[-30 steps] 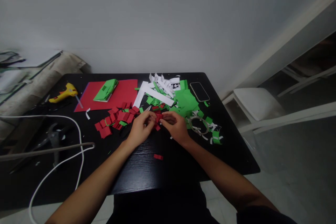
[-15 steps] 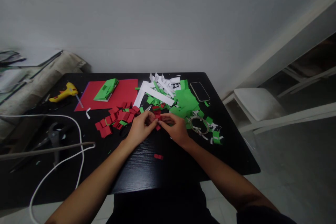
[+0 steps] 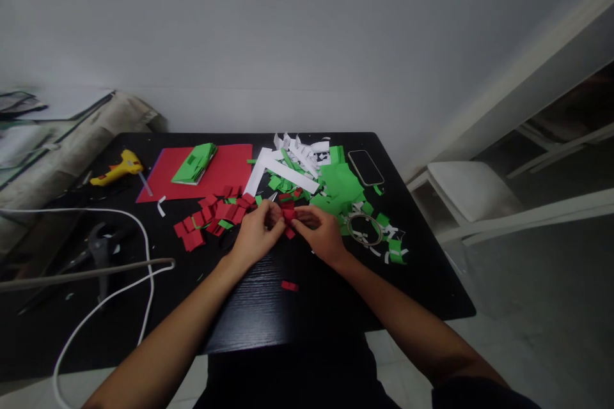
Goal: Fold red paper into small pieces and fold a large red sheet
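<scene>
Between my two hands is a small piece of red paper point(image 3: 288, 215), pinched from both sides above the black table point(image 3: 261, 319). My left hand point(image 3: 259, 230) grips its left side with thumb and fingers. On the right side, my right hand point(image 3: 321, 233) holds it the same way. How the paper is folded is too small to make out. Left of my left hand lies a heap of red paper pieces point(image 3: 215, 212) with a few green strips. One small folded red piece point(image 3: 290, 285) rests nearer the front edge. Scissor tips point(image 3: 273, 197) show just beyond my left hand.
Green paper scraps point(image 3: 340, 185), white strips point(image 3: 307, 156), a tape ring point(image 3: 364, 229) and a phone point(image 3: 365, 168) lie right. Leftward are red sheets point(image 3: 230, 166), a green paper stack point(image 3: 194, 164), a yellow glue gun point(image 3: 118, 168), pliers point(image 3: 100, 255) and a white cable point(image 3: 148, 281).
My fingertips have shifted slightly on the red paper, and a little more of it shows between them. Everything else on the table stays where it was.
</scene>
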The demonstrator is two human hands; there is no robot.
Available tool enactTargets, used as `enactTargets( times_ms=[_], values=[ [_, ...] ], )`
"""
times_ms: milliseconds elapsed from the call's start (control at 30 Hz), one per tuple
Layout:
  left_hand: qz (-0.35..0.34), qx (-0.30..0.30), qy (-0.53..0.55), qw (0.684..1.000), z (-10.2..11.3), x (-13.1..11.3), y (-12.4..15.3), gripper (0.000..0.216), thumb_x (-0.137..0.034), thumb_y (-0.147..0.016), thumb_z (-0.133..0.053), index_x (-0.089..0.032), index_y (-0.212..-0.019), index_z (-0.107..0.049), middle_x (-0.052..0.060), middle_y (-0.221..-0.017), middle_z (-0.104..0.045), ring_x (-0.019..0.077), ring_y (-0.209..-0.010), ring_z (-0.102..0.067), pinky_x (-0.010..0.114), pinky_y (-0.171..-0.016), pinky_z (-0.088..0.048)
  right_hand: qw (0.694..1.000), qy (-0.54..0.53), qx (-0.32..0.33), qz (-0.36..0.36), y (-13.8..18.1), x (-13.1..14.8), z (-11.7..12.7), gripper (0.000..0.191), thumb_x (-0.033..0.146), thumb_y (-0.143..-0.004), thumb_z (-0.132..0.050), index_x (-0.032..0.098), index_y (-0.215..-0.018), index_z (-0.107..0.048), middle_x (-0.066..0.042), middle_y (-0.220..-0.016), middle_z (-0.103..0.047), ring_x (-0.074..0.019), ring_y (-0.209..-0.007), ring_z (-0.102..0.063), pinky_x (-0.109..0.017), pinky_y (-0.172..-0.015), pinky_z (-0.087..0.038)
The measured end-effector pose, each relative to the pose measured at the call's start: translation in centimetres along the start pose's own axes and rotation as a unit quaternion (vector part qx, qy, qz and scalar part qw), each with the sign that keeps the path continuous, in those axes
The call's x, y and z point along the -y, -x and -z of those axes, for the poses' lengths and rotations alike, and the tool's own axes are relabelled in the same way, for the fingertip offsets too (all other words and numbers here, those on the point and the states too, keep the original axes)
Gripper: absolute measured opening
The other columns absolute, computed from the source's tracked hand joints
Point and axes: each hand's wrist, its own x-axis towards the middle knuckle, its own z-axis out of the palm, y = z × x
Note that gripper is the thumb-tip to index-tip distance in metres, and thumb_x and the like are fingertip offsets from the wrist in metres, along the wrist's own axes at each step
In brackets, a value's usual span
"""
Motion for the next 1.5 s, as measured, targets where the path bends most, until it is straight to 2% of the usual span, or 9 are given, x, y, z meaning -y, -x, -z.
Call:
enactTargets(
  times_ms=[333, 600, 667, 767, 933, 1067, 1267, 1500],
  values=[
    [0.017, -0.007, 0.024, 1.0, 0.0, -0.01, 0.06, 0.009, -0.025, -0.083, -0.06, -0.021, -0.09, -0.057, 0.0, -0.081, -0.07, 0.0159, -0.075, -0.07, 0.026, -0.069, -0.056, 0.998, -0.047, -0.021, -0.03, -0.34, -0.29, -0.17, 0.023, 0.023, -0.077, -0.07, 0.02, -0.1, -0.067, -0.007, -0.097, -0.077, -0.0213, -0.089, -0.076, -0.035, -0.083, -0.063],
    [0.02, -0.011, 0.036, 0.999, -0.1, -0.2, 0.15, 0.012, -0.032, -0.086, -0.062, -0.021, -0.09, -0.058, 0.001, -0.077, -0.071, 0.0165, -0.072, -0.071, 0.026, -0.064, -0.056, 0.999, -0.02, -0.025, 0.016, -0.3, -0.83, -0.07, 0.008, 0.023, -0.082, -0.063, 0.023, -0.089, -0.058, -0.003, -0.088, -0.074, -0.0201, -0.083, -0.076, -0.032, -0.076, -0.063],
    [0.019, -0.009, 0.04, 0.999, -0.17, -0.28, 0.19, 0.014, -0.033, -0.086, -0.063, -0.02, -0.089, -0.058, 0.001, -0.077, -0.071, 0.0165, -0.071, -0.071, 0.026, -0.063, -0.056, 0.999, 0.006, -0.017, 0.04, -0.24, -0.68, 0.11, 0.003, 0.02, -0.084, -0.06, 0.023, -0.083, -0.06, -0.003, -0.084, -0.073, -0.02, -0.079, -0.075, -0.033, -0.075, -0.062],
    [0.018, -0.007, 0.045, 0.999, -0.22, -0.39, 0.2, 0.015, -0.034, -0.086, -0.064, -0.02, -0.089, -0.059, 0.001, -0.076, -0.071, 0.0164, -0.07, -0.071, 0.026, -0.063, -0.057, 0.995, 0.053, -0.004, 0.082, -0.18, -0.27, 0.36, 0.016, 0.016, -0.086, -0.055, 0.022, -0.079, -0.067, -0.005, -0.088, -0.076, -0.0219, -0.086, -0.074, -0.036, -0.081, -0.06],
    [0.013, -0.004, 0.049, 0.999, -0.24, -0.34, 0.21, 0.015, -0.034, -0.087, -0.065, -0.02, -0.088, -0.059, 0.001, -0.078, -0.071, 0.0157, -0.071, -0.071, 0.025, -0.064, -0.057, 0.985, 0.114, -0.009, 0.131, -0.2, -0.21, 0.45, 0.028, 0.009, -0.087, -0.05, 0.022, -0.09, -0.076, -0.009, -0.101, -0.079, -0.0248, -0.104, -0.072, -0.042, -0.098, -0.055],
    [0.004, -0.006, 0.048, 0.999, -0.33, -0.25, 0.3, 0.015, -0.034, -0.087, -0.065, -0.021, -0.088, -0.059, 0.0, -0.079, -0.07, 0.0148, -0.072, -0.07, 0.024, -0.066, -0.057, 0.98, 0.139, -0.021, 0.144, -0.11, -0.46, 0.32, 0.029, 0.008, -0.087, -0.049, 0.019, -0.094, -0.075, -0.011, -0.103, -0.079, -0.0252, -0.101, -0.073, -0.042, -0.095, -0.057],
    [0.0, -0.003, 0.044, 0.999, -0.44, -0.32, 0.31, 0.015, -0.034, -0.087, -0.066, -0.021, -0.088, -0.059, 0.0, -0.08, -0.069, 0.0142, -0.071, -0.069, 0.024, -0.065, -0.056, 0.978, 0.149, -0.021, 0.144, 0.17, -0.02, 0.09, 0.018, 0.015, -0.089, -0.057, 0.018, -0.095, -0.074, -0.011, -0.1, -0.078, -0.0242, -0.093, -0.074, -0.037, -0.086, -0.061],
    [-0.002, -0.005, 0.039, 0.999, -0.39, -0.23, 0.41, 0.015, -0.035, -0.088, -0.066, -0.021, -0.088, -0.059, 0.001, -0.08, -0.069, 0.0145, -0.071, -0.069, 0.024, -0.065, -0.056, 0.98, 0.144, -0.019, 0.136, 0.15, -0.11, 0.17, 0.017, 0.017, -0.09, -0.058, 0.019, -0.095, -0.074, -0.01, -0.101, -0.078, -0.0234, -0.095, -0.074, -0.037, -0.086, -0.06]
  ],
)
